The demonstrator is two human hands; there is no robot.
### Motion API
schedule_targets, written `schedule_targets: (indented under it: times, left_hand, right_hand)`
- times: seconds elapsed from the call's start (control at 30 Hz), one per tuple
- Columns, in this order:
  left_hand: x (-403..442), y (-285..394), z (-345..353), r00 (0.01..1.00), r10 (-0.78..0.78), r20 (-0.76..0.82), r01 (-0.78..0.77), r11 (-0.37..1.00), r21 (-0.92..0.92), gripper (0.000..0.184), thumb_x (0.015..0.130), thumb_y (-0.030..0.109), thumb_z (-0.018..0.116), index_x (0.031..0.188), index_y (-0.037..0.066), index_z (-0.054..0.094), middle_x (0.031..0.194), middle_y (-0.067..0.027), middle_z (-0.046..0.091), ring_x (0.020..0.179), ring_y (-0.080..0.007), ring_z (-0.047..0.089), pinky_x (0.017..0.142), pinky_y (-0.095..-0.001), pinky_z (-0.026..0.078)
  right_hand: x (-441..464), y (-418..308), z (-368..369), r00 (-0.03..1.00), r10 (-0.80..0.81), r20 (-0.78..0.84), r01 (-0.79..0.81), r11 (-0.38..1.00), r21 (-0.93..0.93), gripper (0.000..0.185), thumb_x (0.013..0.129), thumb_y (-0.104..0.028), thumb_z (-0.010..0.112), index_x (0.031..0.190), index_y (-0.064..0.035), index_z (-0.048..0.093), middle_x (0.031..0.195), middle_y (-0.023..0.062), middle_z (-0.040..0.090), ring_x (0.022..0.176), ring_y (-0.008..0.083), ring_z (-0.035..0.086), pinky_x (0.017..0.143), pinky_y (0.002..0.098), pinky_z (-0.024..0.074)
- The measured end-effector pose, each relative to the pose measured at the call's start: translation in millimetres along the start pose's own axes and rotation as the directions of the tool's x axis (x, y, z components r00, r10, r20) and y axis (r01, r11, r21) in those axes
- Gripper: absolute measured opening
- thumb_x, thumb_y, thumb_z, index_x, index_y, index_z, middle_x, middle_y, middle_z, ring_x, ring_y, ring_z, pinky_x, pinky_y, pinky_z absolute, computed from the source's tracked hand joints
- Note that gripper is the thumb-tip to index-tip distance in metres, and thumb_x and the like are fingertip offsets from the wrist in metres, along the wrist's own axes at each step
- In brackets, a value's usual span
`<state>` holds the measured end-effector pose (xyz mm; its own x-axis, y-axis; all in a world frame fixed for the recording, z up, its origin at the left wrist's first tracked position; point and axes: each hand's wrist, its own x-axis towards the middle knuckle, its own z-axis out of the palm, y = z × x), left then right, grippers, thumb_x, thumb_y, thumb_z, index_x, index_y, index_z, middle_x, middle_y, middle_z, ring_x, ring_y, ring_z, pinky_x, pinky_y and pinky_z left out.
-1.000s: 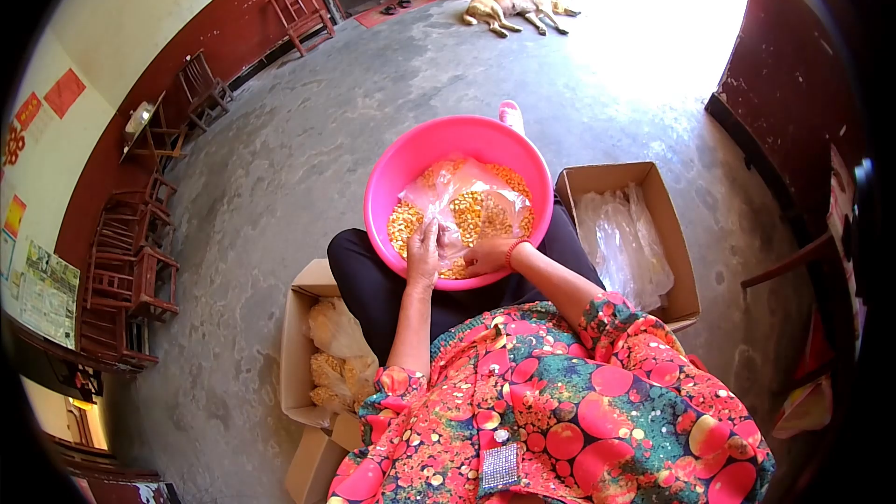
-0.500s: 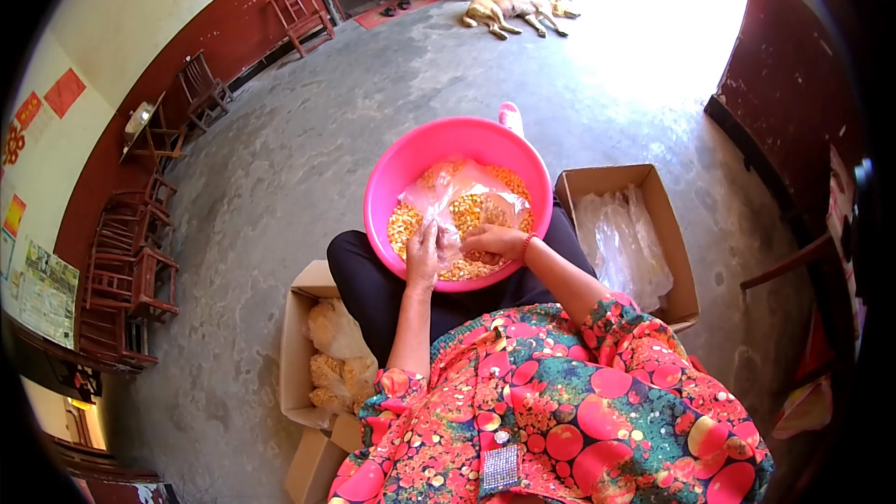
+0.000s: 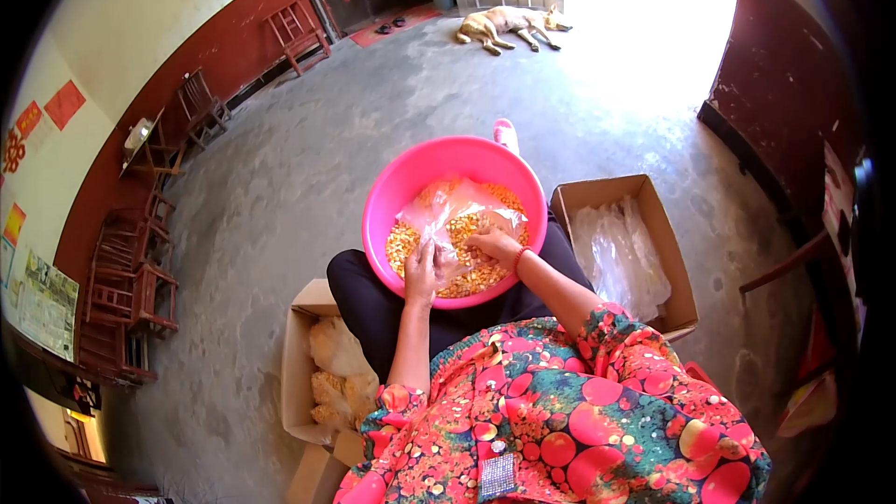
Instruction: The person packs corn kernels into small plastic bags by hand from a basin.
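A pink basin (image 3: 376,215) rests on my lap, with yellow-orange corn kernels (image 3: 401,245) inside. Over the kernels spreads a clear plastic bag (image 3: 446,208), crumpled and partly see-through. My left hand (image 3: 421,273) pinches the bag's near edge at the left. Just right of it, my right hand (image 3: 495,246), with a red bracelet at the wrist, is closed on the bag's near right side, knuckles up. Its fingertips are partly hidden. Both hands are inside the basin's near half, a short gap apart.
Right of my legs stands a cardboard box (image 3: 686,271) holding clear plastic bags (image 3: 616,252). At my left, another box (image 3: 294,364) holds filled bags (image 3: 341,387). A dog (image 3: 509,26) lies near the bright doorway. Wooden chairs (image 3: 117,271) line the left wall.
The view has tilted slightly, so the basin and boxes sit lower in the picture. My right hand has shifted slightly against the bag; the left keeps its pinch.
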<state>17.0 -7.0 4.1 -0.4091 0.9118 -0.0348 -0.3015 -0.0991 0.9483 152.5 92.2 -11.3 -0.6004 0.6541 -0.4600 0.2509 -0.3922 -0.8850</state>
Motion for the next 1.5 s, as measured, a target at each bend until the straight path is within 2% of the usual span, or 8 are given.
schedule_targets:
  times: [0.13,0.2,0.27,0.33,0.57,1.13,1.47,1.5]
  left_hand:
    - [-1.0,2.2,-0.9,1.0,0.002,0.004,-0.002,0.999,0.038,0.018,0.085,0.021,0.044,0.073,0.009,0.05,0.053,0.003,0.044,0.042,-0.0036,0.037,0.038,-0.0155,0.03]
    - [-0.8,1.3,-2.5,1.0,-0.023,0.014,0.023,0.999,0.028,0.018,0.085,0.021,0.044,0.073,0.009,0.05,0.053,0.0029,0.044,0.041,-0.0034,0.037,0.038,-0.0155,0.03]
    - [-0.6,-0.2,-2.5,1.0,-0.005,0.027,0.005,1.0,0.022,0.019,0.085,0.022,0.043,0.074,0.008,0.05,0.052,0.0029,0.043,0.041,-0.0032,0.036,0.038,-0.0156,0.03]
    - [-2.7,3.0,-0.3,1.0,-0.015,0.019,0.016,1.0,-0.003,0.023,0.085,0.025,0.045,0.071,0.008,0.051,0.053,0.0041,0.042,0.04,-0.0019,0.034,0.036,-0.0145,0.028]
    - [-1.4,-0.2,-1.5,0.999,0.031,0.012,-0.031,0.999,0.016,0.021,0.085,0.021,0.044,0.072,0.007,0.052,0.056,0.0028,0.044,0.046,-0.0027,0.038,0.041,-0.0156,0.031]
    - [-1.3,1.2,-2.2,0.999,0.019,0.036,-0.02,0.999,0.029,0.018,0.084,0.021,0.045,0.074,0.009,0.052,0.056,0.0029,0.046,0.045,-0.0033,0.04,0.041,-0.0155,0.032]
    - [-3.1,4.9,0.9,1.0,0.002,0.02,-0.002,1.0,0.026,0.017,0.084,0.021,0.045,0.073,0.009,0.051,0.055,0.003,0.045,0.045,-0.003,0.039,0.04,-0.0151,0.031]
    - [-3.1,5.0,0.1,0.999,0.01,0.045,-0.011,1.0,0.025,0.018,0.084,0.022,0.045,0.073,0.009,0.051,0.055,0.0029,0.045,0.044,-0.0029,0.039,0.04,-0.0152,0.031]
  right_hand:
    - [-7.2,-16.6,9.9,0.961,-0.204,-0.184,0.22,0.973,0.072,0.022,0.072,-0.019,0.05,0.083,-0.0009,0.055,0.065,0.0113,0.055,0.052,0.0197,0.055,0.044,0.0309,0.0438]
    - [-6.0,-17.7,9.6,0.796,-0.556,-0.241,0.347,0.744,-0.571,0.027,0.069,-0.017,0.052,0.093,-0.005,0.055,0.079,0.0158,0.057,0.074,0.0262,0.057,0.064,0.0351,0.0456]
    - [-1.7,-13.3,7.0,0.631,-0.749,-0.202,0.436,0.558,-0.706,0.018,0.067,-0.017,0.054,0.082,-0.0077,0.06,0.084,0.0154,0.058,0.081,0.0281,0.055,0.071,0.0355,0.0431]
    - [-17.0,-16.6,10.1,0.821,-0.561,-0.107,0.424,0.724,-0.544,0.015,0.066,-0.018,0.053,0.071,-0.0056,0.06,0.076,0.0151,0.059,0.072,0.0282,0.057,0.066,0.0367,0.0441]
    - [-22.5,14.9,17.4,0.93,-0.362,0.07,0.167,0.244,-0.955,0.018,0.066,-0.013,0.047,0.07,-0.0021,0.061,0.072,0.0176,0.059,0.071,0.0298,0.058,0.062,0.0392,0.0455]
    - [-2.5,18.6,22.1,0.965,-0.053,0.257,0.258,0.004,-0.966,0.03,0.065,-0.024,0.049,0.084,-0.0043,0.062,0.087,0.0166,0.059,0.082,0.0296,0.057,0.071,0.0392,0.0445]
    - [8.8,18.6,12.9,0.863,-0.095,0.496,0.505,0.172,-0.846,0.029,0.066,-0.024,0.049,0.082,-0.0028,0.061,0.072,0.016,0.06,0.065,0.0274,0.058,0.061,0.0353,0.0458]
    - [-0.3,10.4,11.7,0.903,-0.064,0.425,0.406,0.451,-0.795,0.027,0.067,-0.024,0.05,0.079,-0.0024,0.061,0.069,0.0135,0.06,0.06,0.0245,0.058,0.056,0.0336,0.0462]
